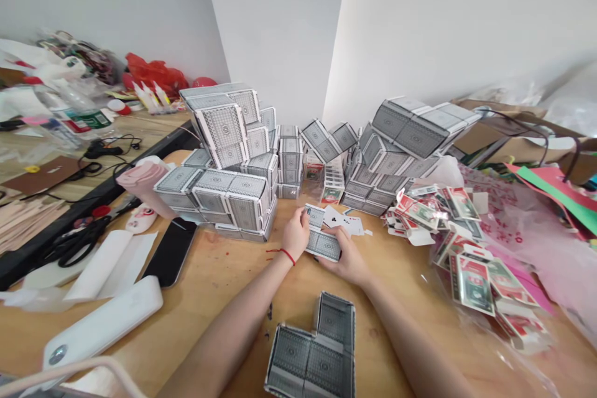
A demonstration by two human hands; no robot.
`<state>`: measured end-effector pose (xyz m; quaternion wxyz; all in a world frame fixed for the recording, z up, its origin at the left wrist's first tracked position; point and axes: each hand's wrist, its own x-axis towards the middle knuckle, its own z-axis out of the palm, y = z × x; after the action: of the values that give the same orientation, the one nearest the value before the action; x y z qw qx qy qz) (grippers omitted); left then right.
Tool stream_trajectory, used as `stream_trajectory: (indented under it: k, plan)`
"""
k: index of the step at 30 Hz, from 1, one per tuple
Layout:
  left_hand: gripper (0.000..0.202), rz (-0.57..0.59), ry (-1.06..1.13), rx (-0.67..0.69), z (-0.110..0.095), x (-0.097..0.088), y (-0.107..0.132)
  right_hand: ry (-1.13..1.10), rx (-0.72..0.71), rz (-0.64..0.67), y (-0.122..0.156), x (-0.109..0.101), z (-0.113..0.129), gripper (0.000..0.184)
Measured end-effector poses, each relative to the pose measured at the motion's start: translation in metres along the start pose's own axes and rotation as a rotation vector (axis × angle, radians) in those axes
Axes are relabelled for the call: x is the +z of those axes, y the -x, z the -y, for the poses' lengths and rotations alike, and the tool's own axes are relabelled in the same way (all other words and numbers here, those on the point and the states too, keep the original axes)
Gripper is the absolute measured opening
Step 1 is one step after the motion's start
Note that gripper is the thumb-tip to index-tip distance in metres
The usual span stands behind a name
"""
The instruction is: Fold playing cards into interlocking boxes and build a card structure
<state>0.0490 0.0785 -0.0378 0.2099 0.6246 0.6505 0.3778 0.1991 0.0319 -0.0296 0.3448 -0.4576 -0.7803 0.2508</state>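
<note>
Left hand point(295, 234), with a red string point(286, 255) at its wrist, and right hand point(342, 256) sit just apart, each apparently clamped on grey-backed playing cards point(323, 245) near the middle of the desk point(209, 305); a face-up club card point(342, 219) lies just beyond them. Fingers hide how many cards are held, and whether they form one packet or two. A careless elbow or knuckle could knock the leaning stacks of card boxes point(228, 196) just ahead, sending them across the loose cards. Flattened red-and-white cartons point(466, 267) crowd the right side, and more grey boxes point(310, 357) at the near edge are cut off by the frame, so their full extent is hidden.
</note>
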Motion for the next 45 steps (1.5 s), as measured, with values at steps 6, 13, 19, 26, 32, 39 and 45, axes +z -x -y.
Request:
stream_trajectory:
  k: [6, 13, 19, 26, 32, 39, 45]
  plan:
    - [0.026, -0.005, 0.014, -0.004, 0.003, 0.001, -0.001, 0.038, -0.023, 0.004, 0.0, 0.001, 0.0, 0.048]
    - [0.026, -0.001, 0.02, 0.004, 0.003, 0.0, 0.002, 0.064, -0.019, 0.014, 0.001, 0.002, -0.001, 0.05]
    - [0.022, 0.048, 0.059, 0.065, 0.004, -0.002, 0.003, 0.091, -0.004, 0.038, 0.003, 0.003, -0.002, 0.05]
    - [0.014, 0.135, 0.245, 0.057, 0.011, -0.002, 0.0, 0.056, 0.03, 0.067, 0.003, 0.001, -0.004, 0.055]
    - [0.011, 0.207, 0.551, -0.035, 0.011, -0.005, -0.006, -0.067, 0.05, -0.092, 0.002, -0.011, -0.02, 0.036]
    - [0.012, 0.193, 0.726, -0.08, 0.009, -0.009, -0.009, 0.357, 0.286, -0.369, -0.004, -0.011, -0.042, 0.047]
    - [0.014, 0.197, 0.768, -0.083, 0.011, -0.007, -0.01, 0.288, 0.325, -0.36, -0.003, -0.009, -0.046, 0.05]
